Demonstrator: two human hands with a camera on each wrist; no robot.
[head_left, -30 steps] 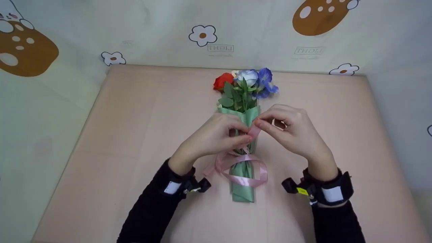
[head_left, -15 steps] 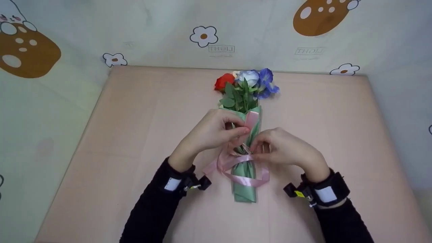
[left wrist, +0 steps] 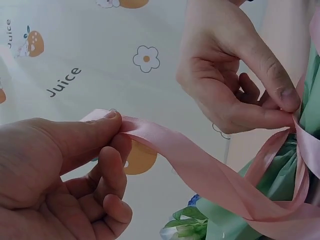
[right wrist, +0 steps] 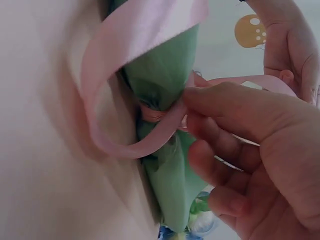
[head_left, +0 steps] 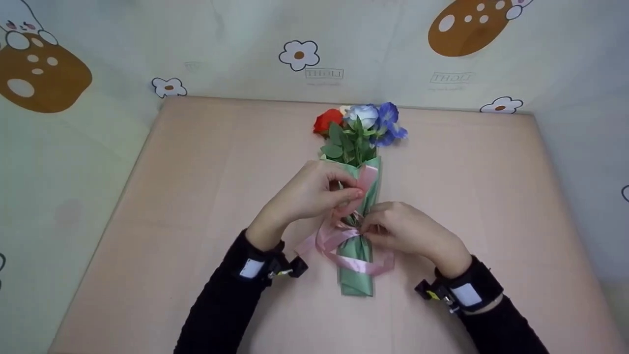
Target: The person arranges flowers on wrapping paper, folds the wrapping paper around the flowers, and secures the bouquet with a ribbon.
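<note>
A flower bouquet in green wrapping (head_left: 356, 285) lies lengthwise on the table, its blooms toward the back. Pink ribbon (left wrist: 200, 172) is tied around the gathered waist of the wrap. My left hand (head_left: 317, 191) pinches one ribbon length between thumb and index finger, with a short end sticking out beyond the fingertips. From there the ribbon runs back to the tie. Right at the tie, my right hand (right wrist: 250, 145) pinches ribbon between thumb and index finger. A loose ribbon loop (head_left: 361, 265) drapes over the lower wrap. The knot is partly hidden by fingers and ribbon.
The blooms are a red rose (head_left: 328, 121), a pale blue rose (head_left: 362, 116) and a blue-violet flower (head_left: 388, 123) above green leaves. A pinkish cover spreads over the table (head_left: 206, 172). Behind stands a printed backdrop (head_left: 236, 49).
My right hand has let go of the upper ribbon end and moved down to the tie, where it now pinches ribbon. My left hand keeps hold of its ribbon, nearly still.
</note>
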